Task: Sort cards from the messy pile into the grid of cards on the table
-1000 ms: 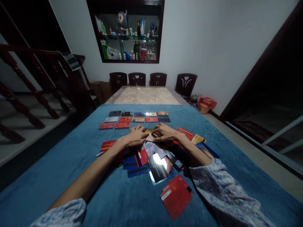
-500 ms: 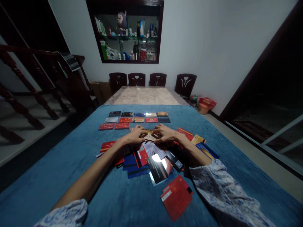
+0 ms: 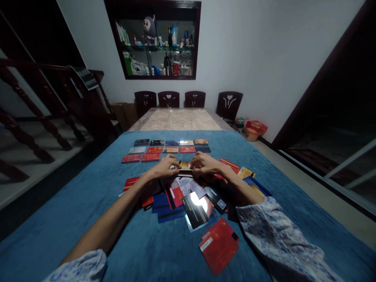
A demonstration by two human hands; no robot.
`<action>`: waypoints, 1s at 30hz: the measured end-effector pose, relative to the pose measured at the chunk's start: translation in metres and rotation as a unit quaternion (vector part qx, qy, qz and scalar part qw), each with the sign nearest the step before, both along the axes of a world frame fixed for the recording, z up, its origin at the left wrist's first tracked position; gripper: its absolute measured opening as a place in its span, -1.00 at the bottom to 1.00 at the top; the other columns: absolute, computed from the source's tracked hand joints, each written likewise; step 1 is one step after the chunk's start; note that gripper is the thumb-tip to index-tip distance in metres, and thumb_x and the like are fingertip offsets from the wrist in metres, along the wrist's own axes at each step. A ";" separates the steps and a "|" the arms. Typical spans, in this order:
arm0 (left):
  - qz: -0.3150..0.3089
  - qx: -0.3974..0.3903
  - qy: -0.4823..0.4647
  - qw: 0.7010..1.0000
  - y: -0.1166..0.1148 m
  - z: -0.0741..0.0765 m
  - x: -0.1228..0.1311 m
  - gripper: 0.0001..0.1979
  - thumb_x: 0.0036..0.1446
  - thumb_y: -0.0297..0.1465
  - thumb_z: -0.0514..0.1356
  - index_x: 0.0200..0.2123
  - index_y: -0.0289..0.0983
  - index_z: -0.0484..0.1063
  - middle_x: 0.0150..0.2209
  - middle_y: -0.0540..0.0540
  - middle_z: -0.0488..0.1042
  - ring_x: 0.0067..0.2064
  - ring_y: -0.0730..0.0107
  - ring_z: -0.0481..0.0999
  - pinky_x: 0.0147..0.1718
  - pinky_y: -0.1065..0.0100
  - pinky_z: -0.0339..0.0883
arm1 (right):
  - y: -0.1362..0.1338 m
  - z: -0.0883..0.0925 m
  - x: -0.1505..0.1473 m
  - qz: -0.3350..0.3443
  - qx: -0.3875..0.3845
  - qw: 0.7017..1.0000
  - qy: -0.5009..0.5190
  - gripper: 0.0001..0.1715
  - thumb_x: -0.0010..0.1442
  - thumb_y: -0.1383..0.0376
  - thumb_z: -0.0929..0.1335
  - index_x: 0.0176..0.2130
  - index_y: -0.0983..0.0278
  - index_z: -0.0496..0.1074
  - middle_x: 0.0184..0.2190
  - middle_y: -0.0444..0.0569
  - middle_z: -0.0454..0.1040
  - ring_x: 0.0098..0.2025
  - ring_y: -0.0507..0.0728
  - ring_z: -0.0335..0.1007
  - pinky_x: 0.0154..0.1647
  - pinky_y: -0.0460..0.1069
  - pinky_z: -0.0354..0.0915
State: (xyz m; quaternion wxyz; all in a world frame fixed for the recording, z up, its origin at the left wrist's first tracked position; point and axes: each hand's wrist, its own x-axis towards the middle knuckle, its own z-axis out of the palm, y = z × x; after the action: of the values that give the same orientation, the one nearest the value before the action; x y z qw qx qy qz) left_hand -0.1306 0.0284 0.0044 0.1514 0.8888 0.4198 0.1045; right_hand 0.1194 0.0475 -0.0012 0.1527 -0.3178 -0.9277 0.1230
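Note:
Between my two hands is a small stack of cards (image 3: 185, 172), pale along its near edge, with a gold card (image 3: 184, 164) showing just behind. My left hand (image 3: 165, 167) grips the left end with bent fingers, and my right hand (image 3: 203, 163) grips the right end. Beneath and nearer to me lies a loose heap: white cards (image 3: 185, 185), a red card (image 3: 175, 194), blue cards (image 3: 167, 207), and a black card (image 3: 195, 211) catching a bright glare. Closest to me are overlapping red cards (image 3: 219, 246). The fingertips' exact contact is partly hidden.
Beyond my hands, cards stand in neat rows, with red cards (image 3: 131, 158) in the nearest row. A blue cloth (image 3: 88, 188) covers this end of the table. More cards, including a blue one (image 3: 256, 185), lie by my right forearm. Chairs (image 3: 195, 99) line the far wall.
The cards between my hands have tilted so that their pale near edge faces me more. My hands have shifted only slightly. The rows and the loose heap stay as they were.

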 end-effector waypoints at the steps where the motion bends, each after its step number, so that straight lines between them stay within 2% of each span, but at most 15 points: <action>1: 0.007 0.010 -0.009 1.000 0.000 0.000 0.000 -0.73 0.12 -0.41 0.21 -0.12 -0.19 0.63 -0.08 -0.15 0.57 0.19 0.06 0.27 0.17 0.05 0.21 | -0.001 0.001 0.000 -0.008 0.000 1.000 0.011 -0.77 0.03 0.31 0.43 -0.27 0.27 0.65 -0.34 0.01 0.58 -0.12 0.21 0.35 -0.08 0.04 0.27; 5: 0.027 0.055 -0.047 0.997 0.002 0.001 0.000 -0.74 0.14 -0.44 0.16 -0.19 -0.21 0.65 -0.19 -0.14 0.57 0.09 0.15 0.38 0.10 0.16 0.31 | -0.005 0.006 0.001 -0.023 0.011 0.999 0.046 -0.79 0.12 0.34 0.38 -0.27 0.28 0.64 -0.34 0.00 0.58 -0.14 0.17 0.39 -0.10 0.00 0.28; 11: 0.049 0.091 -0.086 0.991 0.005 -0.006 0.000 -0.63 0.05 -0.56 0.13 -0.16 -0.19 0.65 -0.18 -0.11 0.56 -0.01 0.22 0.43 0.02 0.22 0.38 | -0.005 0.004 -0.001 -0.044 0.043 0.996 0.063 -0.75 0.19 0.40 0.32 -0.25 0.28 0.62 -0.32 0.02 0.58 -0.16 0.16 0.40 -0.13 -0.01 0.28; 17: 0.071 0.110 -0.108 0.986 0.005 -0.017 0.003 -0.57 0.05 -0.60 0.11 -0.06 -0.20 0.61 -0.19 -0.12 0.56 -0.06 0.22 0.41 0.00 0.19 0.38 | -0.004 -0.003 -0.002 -0.073 0.056 0.993 0.077 -0.58 0.17 0.44 0.33 0.03 0.26 0.51 -0.25 0.01 0.52 -0.14 0.13 0.39 -0.12 -0.04 0.25; 24: 0.093 0.125 -0.119 0.981 0.006 -0.027 0.004 -0.51 0.09 -0.61 0.10 0.07 -0.22 0.52 -0.19 -0.15 0.50 -0.06 0.21 0.40 -0.03 0.20 0.38 | -0.005 -0.008 -0.005 -0.094 0.082 0.991 0.048 -0.59 0.20 0.40 0.34 0.05 0.21 0.45 -0.24 -0.01 0.48 -0.14 0.14 0.36 -0.16 -0.06 0.22; 30: 0.104 0.137 -0.086 0.981 0.002 -0.032 0.009 -0.48 0.10 -0.60 0.09 0.13 -0.24 0.42 -0.12 -0.18 0.50 -0.02 0.14 0.39 0.01 0.13 0.32 | -0.009 -0.006 -0.008 -0.117 0.086 0.989 -0.004 -0.42 0.12 0.44 0.35 0.14 0.20 0.39 -0.16 0.04 0.52 -0.12 0.18 0.39 -0.16 -0.03 0.22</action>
State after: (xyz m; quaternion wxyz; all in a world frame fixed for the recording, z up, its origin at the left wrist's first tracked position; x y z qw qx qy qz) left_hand -0.1216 0.0307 -0.0272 0.0520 0.8405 0.4769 0.2520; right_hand 0.1116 0.0389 -0.0071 0.1888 -0.4107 -0.8917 0.0229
